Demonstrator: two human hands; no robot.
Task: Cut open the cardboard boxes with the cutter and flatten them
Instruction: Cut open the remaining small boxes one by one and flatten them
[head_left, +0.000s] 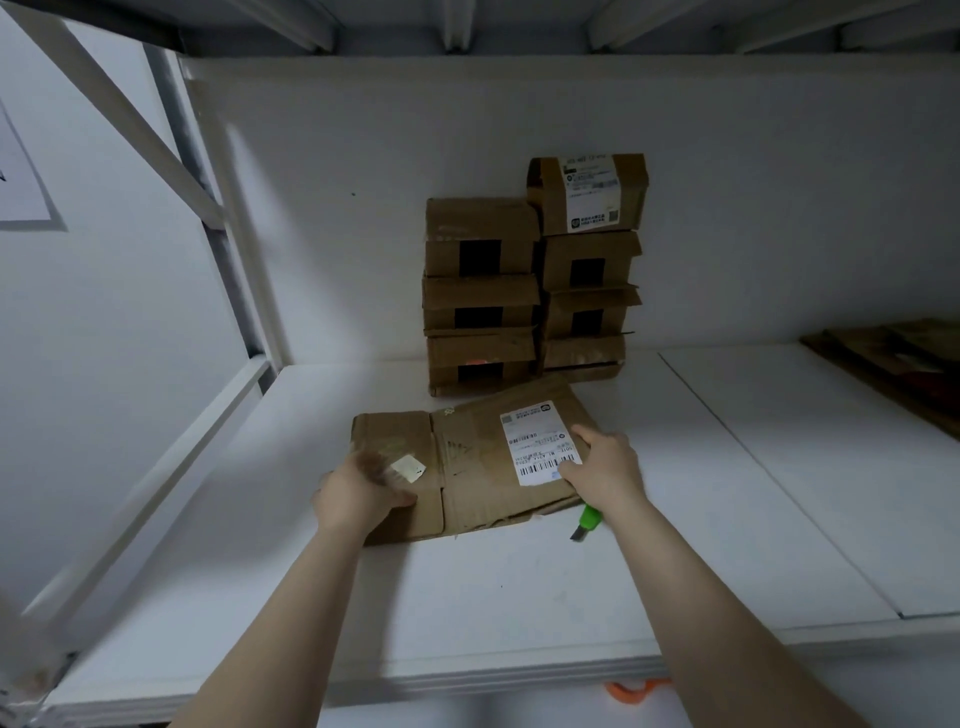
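On the white shelf (519, 597), stacked cardboard boxes (483, 291) stand against the far wall, a flattened box (467, 467) lies nearer, the right hand (605, 467) presses straight fingers on its label, the left hand (363, 488) rests on its left flap, too blurred to tell its grip, and the green cutter (589, 517) lies by the right wrist.

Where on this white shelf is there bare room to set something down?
Bare white shelf runs along the front edge, nearer than the flattened brown cardboard box and green cutter. Another free patch lies right of the cutter, up to the brown flattened pile. The back left corner is free. Crowded: the two stacks of brown cardboard boxes at the back.
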